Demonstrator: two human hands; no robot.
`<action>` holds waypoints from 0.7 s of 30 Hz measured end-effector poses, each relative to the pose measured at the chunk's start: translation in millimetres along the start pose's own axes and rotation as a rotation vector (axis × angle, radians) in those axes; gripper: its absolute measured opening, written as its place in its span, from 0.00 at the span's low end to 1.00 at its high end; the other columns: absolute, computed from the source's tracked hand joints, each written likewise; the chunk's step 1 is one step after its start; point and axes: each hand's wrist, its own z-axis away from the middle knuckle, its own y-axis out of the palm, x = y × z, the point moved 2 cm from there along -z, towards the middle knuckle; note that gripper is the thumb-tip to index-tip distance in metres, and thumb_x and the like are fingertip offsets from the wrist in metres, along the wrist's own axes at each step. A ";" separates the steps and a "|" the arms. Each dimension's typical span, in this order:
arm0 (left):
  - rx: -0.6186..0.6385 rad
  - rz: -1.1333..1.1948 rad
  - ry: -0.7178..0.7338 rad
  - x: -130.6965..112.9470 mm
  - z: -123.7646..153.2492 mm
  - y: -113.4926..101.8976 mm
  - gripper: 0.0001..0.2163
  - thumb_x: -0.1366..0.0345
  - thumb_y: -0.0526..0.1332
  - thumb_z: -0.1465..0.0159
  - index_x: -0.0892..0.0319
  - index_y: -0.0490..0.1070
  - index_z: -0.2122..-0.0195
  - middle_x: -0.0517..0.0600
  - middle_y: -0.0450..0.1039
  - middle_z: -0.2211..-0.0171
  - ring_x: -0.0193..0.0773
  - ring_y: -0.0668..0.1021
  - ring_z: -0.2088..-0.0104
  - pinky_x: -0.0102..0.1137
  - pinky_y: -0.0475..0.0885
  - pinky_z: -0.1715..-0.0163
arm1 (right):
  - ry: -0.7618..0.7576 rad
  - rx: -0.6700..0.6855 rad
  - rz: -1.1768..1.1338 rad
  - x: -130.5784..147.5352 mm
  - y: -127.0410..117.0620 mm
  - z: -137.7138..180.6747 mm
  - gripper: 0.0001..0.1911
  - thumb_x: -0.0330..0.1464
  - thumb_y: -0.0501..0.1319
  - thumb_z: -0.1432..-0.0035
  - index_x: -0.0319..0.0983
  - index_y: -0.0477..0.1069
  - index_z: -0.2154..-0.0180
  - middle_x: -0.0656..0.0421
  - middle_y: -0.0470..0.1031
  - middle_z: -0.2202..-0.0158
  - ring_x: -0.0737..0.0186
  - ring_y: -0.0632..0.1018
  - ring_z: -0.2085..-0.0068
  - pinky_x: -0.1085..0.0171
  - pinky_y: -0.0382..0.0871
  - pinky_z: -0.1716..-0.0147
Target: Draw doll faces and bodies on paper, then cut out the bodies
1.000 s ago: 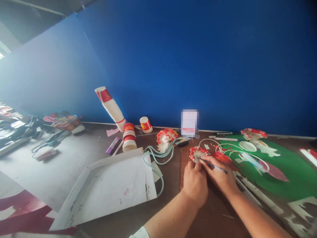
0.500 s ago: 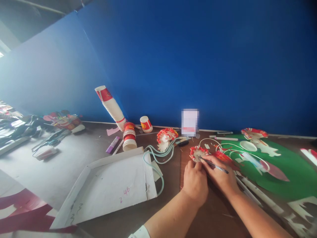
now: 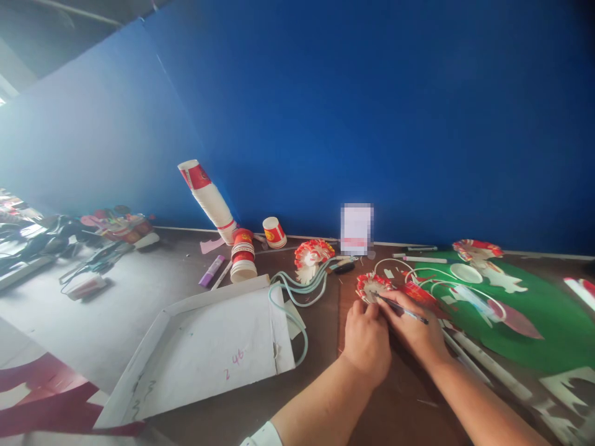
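Note:
A red and white paper cup [image 3: 366, 284], cut into curled strips like a flower, lies on the brown table. My left hand [image 3: 367, 341] is closed at its near edge, the fingertips gripping it. My right hand [image 3: 418, 331] is closed around a slim dark pen [image 3: 403, 308], whose tip reaches the white inside of the cut cup. Both hands sit close together, partly hiding the cup's near side. Just right of them lies a red paper piece [image 3: 421, 293]. Another curled cut cup [image 3: 314, 255] rests further back, left of my hands.
Stacked paper cups [image 3: 209, 201] lean against the blue partition [image 3: 372, 111], with a single upturned cup [image 3: 274, 233] beside them. A white box lid [image 3: 199, 347], a purple glue stick [image 3: 212, 271] and pale green cable [image 3: 302, 303] lie left. Green card [image 3: 558, 316] with scraps and pens lies right.

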 end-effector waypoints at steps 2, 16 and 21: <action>-0.005 -0.003 0.006 0.0 0.1 0.7 0.17 0.68 0.51 0.34 0.65 0.74 0.49 0.58 0.73 0.52 0.52 0.70 0.51 0.45 0.68 0.46 | -0.006 0.002 -0.004 -0.3 0.0 0.0 0.13 0.44 0.59 0.40 0.46 0.78 0.61 0.59 0.85 0.64 0.55 0.85 0.67 0.63 0.75 0.71; -0.015 -0.016 0.018 2.1 -0.8 3.9 0.17 0.68 0.52 0.35 0.65 0.74 0.49 0.57 0.73 0.53 0.52 0.70 0.52 0.44 0.68 0.47 | -0.023 -0.017 -0.009 1.9 -0.8 0.1 0.14 0.45 0.58 0.39 0.46 0.79 0.61 0.58 0.85 0.64 0.55 0.85 0.67 0.63 0.76 0.71; -0.066 0.017 0.022 3.9 0.8 6.3 0.18 0.68 0.51 0.35 0.64 0.73 0.47 0.57 0.73 0.52 0.52 0.70 0.51 0.43 0.68 0.47 | -0.013 -0.038 0.002 1.8 -0.1 0.4 0.14 0.44 0.58 0.39 0.45 0.79 0.60 0.58 0.85 0.62 0.54 0.85 0.65 0.61 0.77 0.68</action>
